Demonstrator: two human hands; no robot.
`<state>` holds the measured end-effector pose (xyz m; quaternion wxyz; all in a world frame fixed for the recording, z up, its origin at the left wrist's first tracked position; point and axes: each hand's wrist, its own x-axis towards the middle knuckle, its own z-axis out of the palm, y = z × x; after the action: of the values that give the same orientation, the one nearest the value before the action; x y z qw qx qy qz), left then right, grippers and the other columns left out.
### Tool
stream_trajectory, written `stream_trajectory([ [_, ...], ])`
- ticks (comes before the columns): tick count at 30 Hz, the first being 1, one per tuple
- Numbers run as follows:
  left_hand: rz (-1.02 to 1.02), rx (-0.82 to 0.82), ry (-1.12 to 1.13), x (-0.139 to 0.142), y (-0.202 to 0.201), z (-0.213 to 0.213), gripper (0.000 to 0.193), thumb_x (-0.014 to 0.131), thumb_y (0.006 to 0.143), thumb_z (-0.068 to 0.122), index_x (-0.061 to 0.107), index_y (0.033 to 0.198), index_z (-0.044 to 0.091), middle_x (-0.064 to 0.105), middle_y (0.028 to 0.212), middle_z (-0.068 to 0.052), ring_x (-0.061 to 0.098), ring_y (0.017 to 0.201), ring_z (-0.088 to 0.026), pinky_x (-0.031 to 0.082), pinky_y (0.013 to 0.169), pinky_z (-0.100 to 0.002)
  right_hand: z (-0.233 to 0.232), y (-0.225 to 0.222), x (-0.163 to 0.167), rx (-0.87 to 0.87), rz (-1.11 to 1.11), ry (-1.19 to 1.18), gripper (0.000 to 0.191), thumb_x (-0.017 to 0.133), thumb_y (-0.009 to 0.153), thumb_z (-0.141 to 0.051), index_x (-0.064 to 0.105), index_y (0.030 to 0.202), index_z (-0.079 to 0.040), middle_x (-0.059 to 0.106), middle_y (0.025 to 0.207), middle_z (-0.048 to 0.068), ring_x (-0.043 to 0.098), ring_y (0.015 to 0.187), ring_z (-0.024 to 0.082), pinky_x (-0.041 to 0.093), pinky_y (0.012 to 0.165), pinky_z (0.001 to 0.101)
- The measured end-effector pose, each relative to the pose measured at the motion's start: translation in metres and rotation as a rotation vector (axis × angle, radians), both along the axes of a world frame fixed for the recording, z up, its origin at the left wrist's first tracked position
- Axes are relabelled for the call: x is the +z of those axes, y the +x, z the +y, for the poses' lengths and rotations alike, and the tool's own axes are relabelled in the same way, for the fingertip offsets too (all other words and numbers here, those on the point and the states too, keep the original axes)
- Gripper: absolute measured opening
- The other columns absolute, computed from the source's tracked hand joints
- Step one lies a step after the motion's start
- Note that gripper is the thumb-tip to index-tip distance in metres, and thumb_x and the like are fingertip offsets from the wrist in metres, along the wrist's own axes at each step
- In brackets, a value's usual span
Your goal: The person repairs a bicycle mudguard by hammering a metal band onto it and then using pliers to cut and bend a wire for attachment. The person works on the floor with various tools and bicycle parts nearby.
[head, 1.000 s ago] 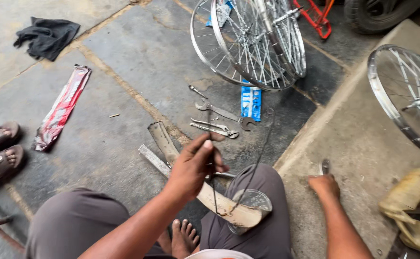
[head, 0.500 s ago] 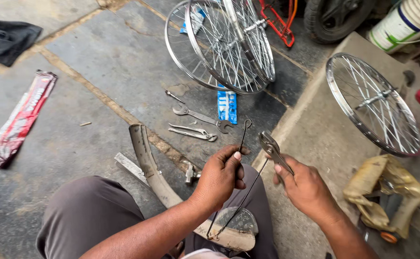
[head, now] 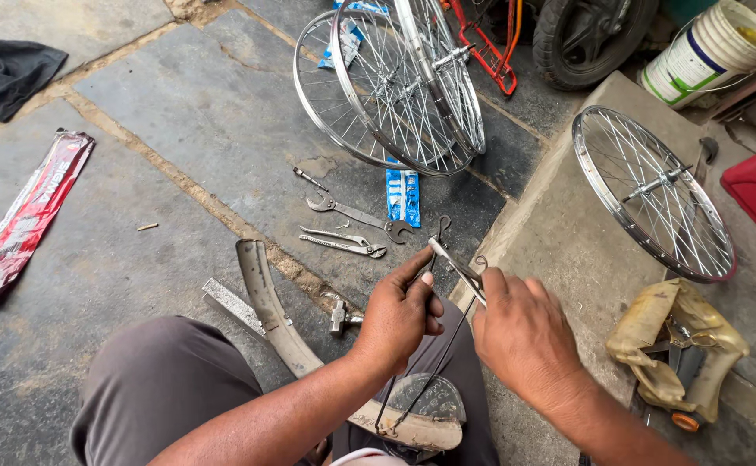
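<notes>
My left hand (head: 399, 312) pinches the upper end of a thin bent wire stay (head: 421, 371) that runs down to a curved metal mudguard (head: 267, 302) lying across my lap. My right hand (head: 524, 332) grips a slim metal hand tool (head: 455, 266), its tip meeting the top of the stay just above my left fingers. Both hands are close together over my knees, at the edge of a raised stone slab (head: 559, 233).
Two spoked wheels (head: 395, 86) lean together ahead; a third wheel (head: 654, 190) lies on the slab. A spanner (head: 352, 211), pliers (head: 343, 243), blue packet (head: 402, 194) and small hammer (head: 341, 318) lie on the floor. A cut yellowish container (head: 675, 341) holds tools at right.
My right hand left the slab holding the metal tool and came to my left hand. My left hand raised the wire stay. The view shifted right.
</notes>
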<state>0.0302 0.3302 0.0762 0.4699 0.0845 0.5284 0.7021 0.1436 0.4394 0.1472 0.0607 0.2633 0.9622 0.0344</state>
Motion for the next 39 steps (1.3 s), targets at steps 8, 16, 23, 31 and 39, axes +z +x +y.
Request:
stream_trajectory([
  [8, -0.078, 0.014, 0.023, -0.015, -0.01, -0.011, 0.049, 0.051, 0.104, 0.018, 0.051, 0.153, 0.016, 0.055, 0.068, -0.001, 0.049, 0.05, -0.008, 0.054, 0.05, -0.027, 0.003, -0.038, 0.016, -0.333, -0.106, -0.573, 0.038, 0.066, 0.086, -0.028, 0.052, 0.119, -0.016, 0.075, 0.1, 0.015, 0.075, 0.094, 0.03, 0.057, 0.085, 0.0456],
  [16, 0.028, 0.103, 0.048, -0.028, -0.009, -0.02, 0.048, 0.052, 0.107, 0.018, 0.054, 0.154, 0.012, 0.053, 0.069, -0.001, 0.05, 0.058, -0.007, 0.053, 0.054, -0.028, -0.003, -0.062, -0.008, -0.232, -0.061, -0.515, 0.027, 0.069, 0.085, -0.029, 0.065, 0.097, -0.006, 0.074, 0.087, 0.019, 0.076, 0.082, 0.035, 0.058, 0.075, 0.0466],
  [23, -0.069, 0.108, -0.05, -0.028, -0.022, -0.038, 0.043, 0.049, 0.104, 0.025, 0.052, 0.145, 0.013, 0.051, 0.063, 0.0, 0.05, 0.055, -0.01, 0.053, 0.049, -0.032, -0.024, -0.074, -0.035, -0.089, 0.163, -0.35, 0.026, 0.065, 0.091, -0.032, 0.066, 0.093, -0.006, 0.072, 0.077, 0.022, 0.073, 0.076, 0.042, 0.057, 0.065, 0.0515],
  [31, 0.059, 0.191, -0.144, -0.027, -0.034, -0.051, 0.035, 0.052, 0.104, 0.026, 0.057, 0.135, 0.01, 0.056, 0.066, -0.005, 0.052, 0.052, -0.013, 0.046, 0.046, -0.033, -0.046, -0.093, -0.059, -0.05, 0.2, -0.228, 0.031, 0.061, 0.096, -0.035, 0.061, 0.092, -0.005, 0.071, 0.075, 0.024, 0.072, 0.077, 0.045, 0.057, 0.067, 0.0551],
  [39, 0.093, 0.259, -0.189, -0.043, -0.037, -0.048, 0.031, 0.051, 0.104, 0.025, 0.06, 0.124, 0.003, 0.06, 0.07, -0.007, 0.055, 0.054, -0.015, 0.048, 0.046, -0.034, -0.049, -0.097, -0.092, -0.008, 0.289, -0.228, 0.029, 0.061, 0.097, -0.032, 0.061, 0.097, -0.004, 0.072, 0.079, 0.023, 0.073, 0.077, 0.044, 0.057, 0.066, 0.0549],
])
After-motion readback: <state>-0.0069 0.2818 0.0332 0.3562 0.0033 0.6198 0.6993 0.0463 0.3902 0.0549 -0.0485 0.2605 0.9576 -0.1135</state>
